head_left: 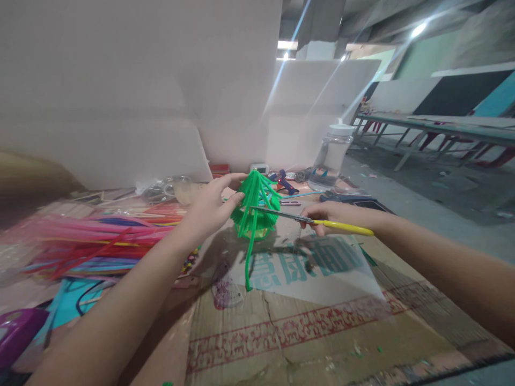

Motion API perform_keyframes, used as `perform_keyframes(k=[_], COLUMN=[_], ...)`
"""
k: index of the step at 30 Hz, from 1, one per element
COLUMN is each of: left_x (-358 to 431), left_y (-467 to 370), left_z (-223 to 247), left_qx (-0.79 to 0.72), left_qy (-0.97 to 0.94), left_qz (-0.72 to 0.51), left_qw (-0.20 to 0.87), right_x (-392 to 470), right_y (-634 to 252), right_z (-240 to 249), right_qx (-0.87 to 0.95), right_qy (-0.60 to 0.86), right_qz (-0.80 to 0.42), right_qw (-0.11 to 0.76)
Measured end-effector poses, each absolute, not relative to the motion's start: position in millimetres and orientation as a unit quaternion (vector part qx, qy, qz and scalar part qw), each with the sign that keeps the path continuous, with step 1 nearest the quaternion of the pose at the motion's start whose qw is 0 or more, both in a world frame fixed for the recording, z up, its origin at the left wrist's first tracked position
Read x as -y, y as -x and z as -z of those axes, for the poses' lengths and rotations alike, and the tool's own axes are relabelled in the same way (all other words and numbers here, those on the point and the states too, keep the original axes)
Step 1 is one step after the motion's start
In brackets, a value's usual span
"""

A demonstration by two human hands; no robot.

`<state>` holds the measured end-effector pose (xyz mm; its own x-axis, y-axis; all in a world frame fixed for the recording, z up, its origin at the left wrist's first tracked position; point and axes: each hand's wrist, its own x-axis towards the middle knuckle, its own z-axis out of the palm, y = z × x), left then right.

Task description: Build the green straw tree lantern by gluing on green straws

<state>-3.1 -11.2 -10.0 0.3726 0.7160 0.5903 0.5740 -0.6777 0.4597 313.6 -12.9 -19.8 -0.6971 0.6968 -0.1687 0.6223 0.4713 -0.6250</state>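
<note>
Right hand [328, 214] closed around yellow-handled metal scissors [346, 227], blades reaching across the front of an upright green cone of fuzzy pipe-cleaner strands [251, 190]; blade opening too small to tell. Left hand [213, 201] partly closed on the cone's upper left side, thumb and fingers set apart against it. Cone stands mid-table, beyond the teal lettering on a pale sheet [350, 292], one long green strand [248, 262] trailing toward the wearer, multicoloured pipe cleaners [120, 241] lying to the left.
</note>
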Motion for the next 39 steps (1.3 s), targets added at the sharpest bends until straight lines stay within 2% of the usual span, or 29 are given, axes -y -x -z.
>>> perform_keyframes(k=[13,24,31,36,39], left_x=[10.5,8.7,7.3,7.1,5.8], left_y=[3.2,4.7,4.3,4.9,5.3], left_z=[11.2,10.9,11.1,11.8,12.9], left_qx=[-0.402,-0.407,-0.400,-0.407,-0.403], left_qy=[-0.822,-0.813,-0.813,-0.810,-0.814], left_qz=[-0.396,-0.405,-0.413,-0.405,-0.402], left_qw=[0.081,0.097,0.097,0.123,0.115], right_x=[6.8,40.1,22.2,45.1,78.8], right_y=[-312.5,-319.4,-327.1,-299.8,-265.0], right_z=[24.6,40.6,68.1,44.1,31.9], right_qx=[0.873,0.848,0.907,0.924,0.948], right_qy=[0.401,0.435,0.383,0.373,0.286], right_qz=[-0.274,-0.301,-0.171,-0.041,-0.130], right_qw=[0.049,0.023,0.041,0.076,0.054])
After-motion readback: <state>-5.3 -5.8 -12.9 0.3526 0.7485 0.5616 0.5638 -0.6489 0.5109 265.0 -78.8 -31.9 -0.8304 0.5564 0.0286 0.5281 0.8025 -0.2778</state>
